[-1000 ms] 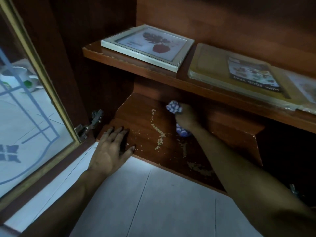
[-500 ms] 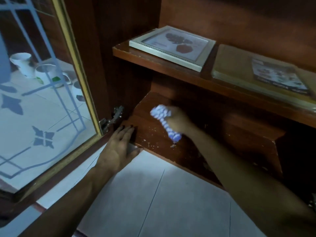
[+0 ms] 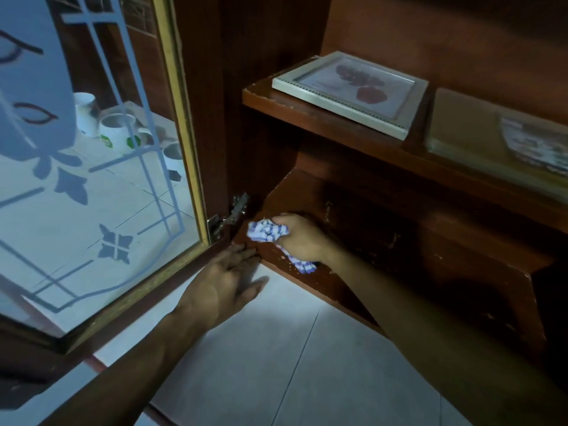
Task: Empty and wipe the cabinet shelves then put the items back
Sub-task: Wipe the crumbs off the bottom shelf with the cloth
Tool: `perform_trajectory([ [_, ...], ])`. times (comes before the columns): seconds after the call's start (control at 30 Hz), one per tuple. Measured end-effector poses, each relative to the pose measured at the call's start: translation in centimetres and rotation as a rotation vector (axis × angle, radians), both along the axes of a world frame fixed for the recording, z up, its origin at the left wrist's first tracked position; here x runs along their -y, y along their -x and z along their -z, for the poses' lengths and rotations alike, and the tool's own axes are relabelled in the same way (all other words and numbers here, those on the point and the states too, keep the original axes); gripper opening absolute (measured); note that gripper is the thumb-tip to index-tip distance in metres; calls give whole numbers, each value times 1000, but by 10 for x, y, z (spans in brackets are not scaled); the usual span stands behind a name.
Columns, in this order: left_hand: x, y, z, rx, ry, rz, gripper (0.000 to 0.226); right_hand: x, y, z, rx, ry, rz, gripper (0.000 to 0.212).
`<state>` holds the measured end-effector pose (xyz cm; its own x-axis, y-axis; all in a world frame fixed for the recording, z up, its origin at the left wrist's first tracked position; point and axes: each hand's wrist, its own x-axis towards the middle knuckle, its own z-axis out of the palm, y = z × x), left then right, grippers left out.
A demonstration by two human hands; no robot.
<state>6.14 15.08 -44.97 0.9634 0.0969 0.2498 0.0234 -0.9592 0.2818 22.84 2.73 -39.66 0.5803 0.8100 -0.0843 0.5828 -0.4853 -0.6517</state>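
The left hand [image 3: 226,282] lies flat, fingers straight, at the front corner of the dark wooden cabinet [image 3: 261,72]; the right hand [image 3: 304,239] clenches a crumpled blue-and-white checked cloth [image 3: 266,231] on the red-brown wooden bottom shelf [image 3: 384,238], mid-wipe; next, probably, sweeping the pale specks [image 3: 284,259] off its front edge.

At frame centre, my right hand [image 3: 302,238] grips a checked cloth [image 3: 266,231] on the bottom shelf [image 3: 295,195]; my left hand [image 3: 227,281] rests flat at its front corner, beside the open glass door [image 3: 92,195].
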Motion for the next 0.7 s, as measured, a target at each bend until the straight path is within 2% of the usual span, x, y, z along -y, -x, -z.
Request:
perform_trajectory([
  [0.07,-2,1,2,8,-36,13,58,-3,-10,-8,-240,-8,-38,28],
  [0.1,-3,1,1,11,-58,17,58,-4,-19,-12,-263,-53,8,30],
  [0.13,-4,1,0,4,-71,16,59,-6,-31,-15,-237,-112,72,33],
  [0.2,-5,2,-3,-17,-83,8,61,-11,-50,-20,-38,-144,231,42],
  [0.27,-5,1,-6,-14,-93,8,60,-17,-55,-18,110,-30,313,46],
  [0.4,-4,0,-5,-7,-68,27,54,-35,-33,-2,264,126,152,48],
  [0.53,1,-1,-4,32,-13,64,46,-32,-11,2,388,112,38,52],
  [0.7,10,-5,-9,57,14,118,41,-2,-15,-2,69,70,-240,57],
])
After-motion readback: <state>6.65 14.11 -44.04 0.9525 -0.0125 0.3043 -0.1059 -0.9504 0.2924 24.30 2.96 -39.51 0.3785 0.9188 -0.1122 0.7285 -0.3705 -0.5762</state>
